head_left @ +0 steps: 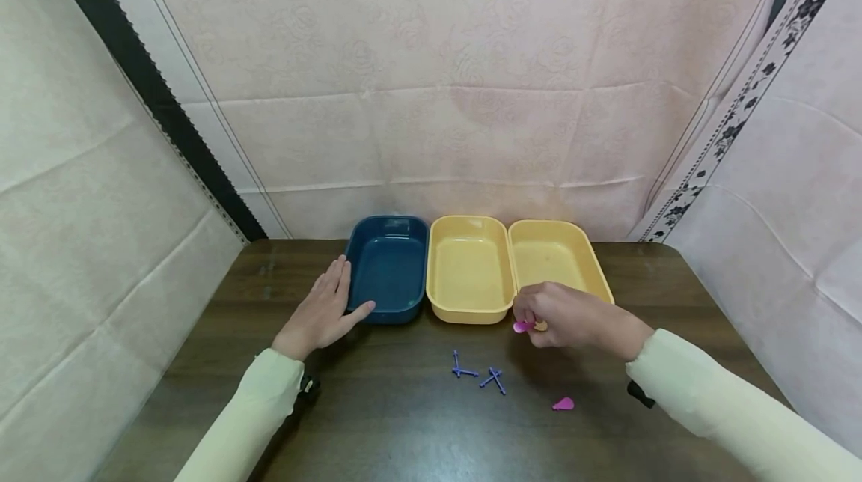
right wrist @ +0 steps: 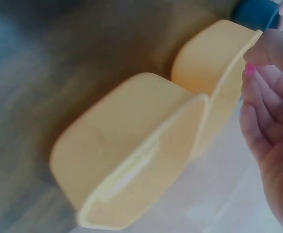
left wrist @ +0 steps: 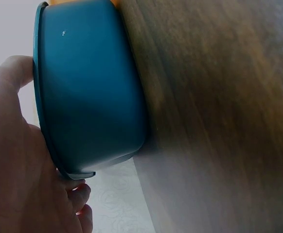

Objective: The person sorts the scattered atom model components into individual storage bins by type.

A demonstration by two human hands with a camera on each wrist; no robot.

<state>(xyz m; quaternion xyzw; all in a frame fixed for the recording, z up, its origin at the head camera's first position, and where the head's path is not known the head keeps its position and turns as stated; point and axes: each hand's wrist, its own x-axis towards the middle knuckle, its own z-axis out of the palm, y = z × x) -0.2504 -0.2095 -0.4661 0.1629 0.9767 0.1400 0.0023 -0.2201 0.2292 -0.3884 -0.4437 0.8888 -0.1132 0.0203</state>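
Note:
My left hand rests on the left rim of the dark blue tray, fingers straight along it and thumb at the front edge. The left wrist view shows the palm side against the rim. My right hand pinches a small pink plastic piece between thumb and fingers, in front of the two yellow trays. Most of that piece is hidden by the fingers; in the right wrist view only a pink tip shows.
The middle yellow tray and the right yellow tray stand beside the blue one at the table's back. Nearer lie small purple-blue sticks, more crossed sticks and a pink teardrop-shaped piece. A cloth hangs behind.

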